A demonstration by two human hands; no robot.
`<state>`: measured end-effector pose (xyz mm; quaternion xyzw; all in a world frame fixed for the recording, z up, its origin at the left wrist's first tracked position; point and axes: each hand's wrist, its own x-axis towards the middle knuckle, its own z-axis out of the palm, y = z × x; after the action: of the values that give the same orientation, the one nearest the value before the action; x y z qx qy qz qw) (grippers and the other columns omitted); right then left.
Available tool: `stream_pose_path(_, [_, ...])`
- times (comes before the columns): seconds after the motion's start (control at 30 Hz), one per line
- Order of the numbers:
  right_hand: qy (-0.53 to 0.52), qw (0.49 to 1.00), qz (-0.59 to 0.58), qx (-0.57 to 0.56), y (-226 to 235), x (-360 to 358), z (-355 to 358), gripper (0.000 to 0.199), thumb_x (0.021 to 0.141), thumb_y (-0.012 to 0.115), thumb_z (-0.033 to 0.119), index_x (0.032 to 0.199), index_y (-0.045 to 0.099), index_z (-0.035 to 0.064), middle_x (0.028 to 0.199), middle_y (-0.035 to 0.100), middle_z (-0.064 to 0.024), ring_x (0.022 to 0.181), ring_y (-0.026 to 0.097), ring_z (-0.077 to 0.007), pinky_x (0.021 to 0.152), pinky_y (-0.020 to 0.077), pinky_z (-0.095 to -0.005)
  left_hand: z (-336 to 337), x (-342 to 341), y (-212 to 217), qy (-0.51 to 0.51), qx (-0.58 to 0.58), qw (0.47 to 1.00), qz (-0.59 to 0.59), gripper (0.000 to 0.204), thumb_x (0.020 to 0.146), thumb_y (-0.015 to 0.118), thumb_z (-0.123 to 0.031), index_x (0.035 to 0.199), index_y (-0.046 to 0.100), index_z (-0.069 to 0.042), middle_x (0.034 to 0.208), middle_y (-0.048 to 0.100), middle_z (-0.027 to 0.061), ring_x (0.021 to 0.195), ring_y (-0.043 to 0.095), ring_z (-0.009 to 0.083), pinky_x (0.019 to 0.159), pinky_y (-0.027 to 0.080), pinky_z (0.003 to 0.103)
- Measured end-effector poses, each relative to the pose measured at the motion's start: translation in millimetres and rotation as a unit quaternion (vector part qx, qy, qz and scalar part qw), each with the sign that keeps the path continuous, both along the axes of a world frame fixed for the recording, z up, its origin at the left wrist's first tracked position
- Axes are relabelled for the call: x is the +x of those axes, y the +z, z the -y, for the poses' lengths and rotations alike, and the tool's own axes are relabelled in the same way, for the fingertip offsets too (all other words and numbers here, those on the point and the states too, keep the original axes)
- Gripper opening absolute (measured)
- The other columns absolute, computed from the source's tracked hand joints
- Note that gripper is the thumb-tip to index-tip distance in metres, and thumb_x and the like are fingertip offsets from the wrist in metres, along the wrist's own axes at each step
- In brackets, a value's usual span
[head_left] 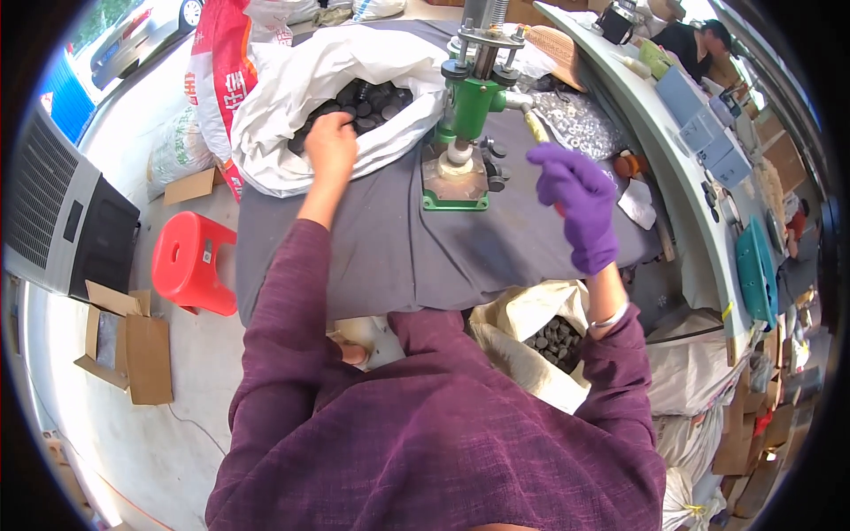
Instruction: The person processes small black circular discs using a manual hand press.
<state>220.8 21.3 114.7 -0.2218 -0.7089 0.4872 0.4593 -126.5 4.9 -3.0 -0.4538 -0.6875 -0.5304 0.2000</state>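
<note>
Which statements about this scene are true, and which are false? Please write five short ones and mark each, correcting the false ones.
1. The left hand is at the mouth of the white sack. True.
2. The right hand is bare. False: it wears a purple glove.
3. The plastic stool is blue. False: it is red.
4. The green press stands on gray cloth. True.
5. The open cardboard box is right of the press. False: it is left.

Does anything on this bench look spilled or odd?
Nothing looks clearly damaged. A few dark round pieces sit outside the white bag, beside the green press, perhaps on purpose. Oddly, only the right hand is gloved; the left hand is bare.
</note>
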Motion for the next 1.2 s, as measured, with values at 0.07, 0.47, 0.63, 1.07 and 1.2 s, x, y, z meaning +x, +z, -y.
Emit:
stream_pose_path(0.07, [0.016, 0.999, 0.04, 0.013, 32.7, -1.7, -10.6, 0.02, 0.089, 0.052, 0.006, 0.097, 0.068, -0.0036, 0.079, 0.065, -0.0048, 0.059, 0.052, -0.0072, 0.058, 0.0445, -0.0225, 13.5, -39.8, -15.0, 0.055, -0.171, 0.983, 0.029, 0.021, 0.074, 0.061, -0.017, 0.089, 0.068, -0.003, 0.089, 0.067, 0.0181, 0.088, 0.063, 0.0359, 0.078, 0.049, 0.044])
stream_pose_path(0.47, [0.113, 0.994, 0.001, -0.01, 117.8, -27.9, -92.0, 0.036, 0.094, 0.045, 0.021, 0.111, 0.06, -0.0067, 0.064, 0.052, -0.0022, 0.056, 0.049, -0.0121, 0.074, 0.0544, -0.0332, -0.5, -71.5, -17.7, -0.03, -0.393, 0.919, 0.033, 0.035, 0.067, 0.068, -0.027, 0.094, 0.069, -0.004, 0.087, 0.068, 0.0172, 0.085, 0.066, 0.0326, 0.076, 0.051, 0.039])
stream_pose_path(0.63, [0.083, 0.996, -0.001, 0.013, 110.3, -37.4, -92.0, 0.028, 0.091, 0.047, 0.015, 0.101, 0.066, -0.0026, 0.078, 0.061, -0.0073, 0.062, 0.056, -0.0121, 0.07, 0.0517, -0.0296, 16.1, -66.0, -32.5, 0.0, -0.23, 0.972, 0.057, 0.035, 0.065, 0.07, -0.024, 0.094, 0.068, -0.004, 0.081, 0.068, 0.0134, 0.075, 0.065, 0.0275, 0.071, 0.051, 0.037])
stream_pose_path(1.07, [0.167, 0.982, -0.057, 0.065, 110.6, -37.6, -96.5, 0.038, 0.097, 0.044, 0.025, 0.095, 0.066, -0.0057, 0.057, 0.055, -0.0052, 0.048, 0.052, -0.0122, 0.053, 0.0474, -0.0267, -8.6, 110.1, -27.8, -0.299, -0.03, 0.905, 0.302, 0.029, 0.071, 0.076, -0.009, 0.097, 0.065, -0.003, 0.076, 0.06, -0.0014, 0.066, 0.051, 0.0051, 0.061, 0.045, 0.022])
stream_pose_path(1.2, [0.017, 0.999, -0.014, -0.037, 120.8, -42.5, -69.4, 0.039, 0.097, 0.045, 0.028, 0.094, 0.066, -0.0055, 0.056, 0.055, -0.0045, 0.048, 0.052, -0.012, 0.052, 0.0453, -0.0257, -11.3, 126.6, -26.3, -0.224, -0.063, 0.942, 0.243, 0.03, 0.067, 0.078, -0.013, 0.093, 0.065, -0.006, 0.079, 0.062, 0.0049, 0.065, 0.056, 0.0121, 0.063, 0.048, 0.027])
